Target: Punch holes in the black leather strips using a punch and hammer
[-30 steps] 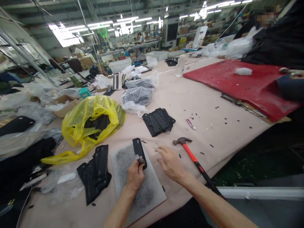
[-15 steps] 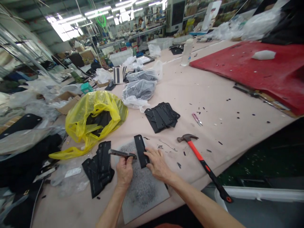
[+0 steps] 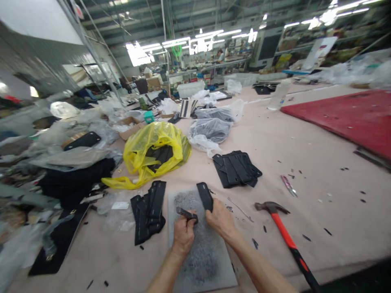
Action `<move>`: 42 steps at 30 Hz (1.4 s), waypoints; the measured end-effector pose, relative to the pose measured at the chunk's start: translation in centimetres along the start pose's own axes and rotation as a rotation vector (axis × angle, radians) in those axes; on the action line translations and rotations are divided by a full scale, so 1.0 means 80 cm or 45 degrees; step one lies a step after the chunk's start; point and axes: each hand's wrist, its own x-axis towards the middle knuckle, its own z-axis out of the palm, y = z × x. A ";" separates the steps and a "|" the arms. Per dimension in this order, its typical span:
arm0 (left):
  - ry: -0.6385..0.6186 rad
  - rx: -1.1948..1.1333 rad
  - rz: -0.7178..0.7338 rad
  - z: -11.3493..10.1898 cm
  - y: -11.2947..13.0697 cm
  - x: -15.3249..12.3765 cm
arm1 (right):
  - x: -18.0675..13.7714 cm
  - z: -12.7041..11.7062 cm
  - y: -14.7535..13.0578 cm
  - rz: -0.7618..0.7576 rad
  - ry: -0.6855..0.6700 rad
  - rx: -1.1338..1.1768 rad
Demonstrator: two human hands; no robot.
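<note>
My left hand [image 3: 184, 235] is closed around a dark metal bar-shaped tool [image 3: 185, 213], perhaps a punch, held over the speckled grey board [image 3: 210, 260]. With thumb and fingers my right hand [image 3: 222, 217] grips the near end of a black slotted strip [image 3: 204, 193], which lies at the board's far edge. To the left of the board is a fanned pile of similar black pieces [image 3: 149, 211]. Another stack of black pieces [image 3: 236, 169] sits farther off on the right. A claw hammer [image 3: 284, 230] with a red and black handle lies right of my right hand.
Beyond the board stands a yellow plastic bag [image 3: 180, 140] with black pieces inside. Small pink snips [image 3: 288, 185] and scattered black scraps lie on the right. A red sheet [image 3: 345, 118] covers the far right, near a translucent bottle [image 3: 279, 95]. Plastic bags and clutter fill the left.
The view has swung left and up, so things appear farther right. My right hand has gone from resting flat on the strip's edge to gripping its near end. The tool is tilted differently.
</note>
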 end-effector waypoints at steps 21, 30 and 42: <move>-0.005 -0.207 -0.115 -0.013 -0.011 -0.052 | 0.098 0.003 -0.147 -1.178 -0.225 -0.166; -0.123 -0.167 -0.077 -0.010 -0.036 -0.053 | 0.114 0.091 -0.256 -1.761 -0.472 -0.587; -0.170 -0.228 -0.166 -0.016 -0.030 -0.047 | 0.111 0.132 -0.321 -2.308 -0.633 -0.955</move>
